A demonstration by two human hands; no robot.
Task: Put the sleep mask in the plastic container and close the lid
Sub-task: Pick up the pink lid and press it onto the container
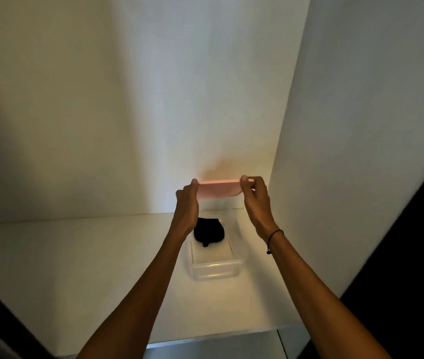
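Here the pink lid (218, 188) hangs in the air between both hands, well above the clear plastic container (214, 257) that stands on the white shelf (76, 268) near its back right corner. The left hand (186, 203) pinches the lid's left end and the right hand (253, 195) pinches its right end, fingers (244, 180) curled over the top edge with the thumbs under; neither hand is spread loose. The lid's long axis runs left to right, level or nearly so, parallel to the shelf's back edge.

The black sleep mask (209, 231) already lies inside the container, bunched toward its far end, so the first part of the task looks done and only the closing remains.

What the coming move turns on is this: the container sits below the lid and somewhat toward the shelf's front edge. Its own long axis appears to run front to back, though the wide-angle view makes that hard to judge, so the lid may need turning before it comes down. Both hands are about equally near.
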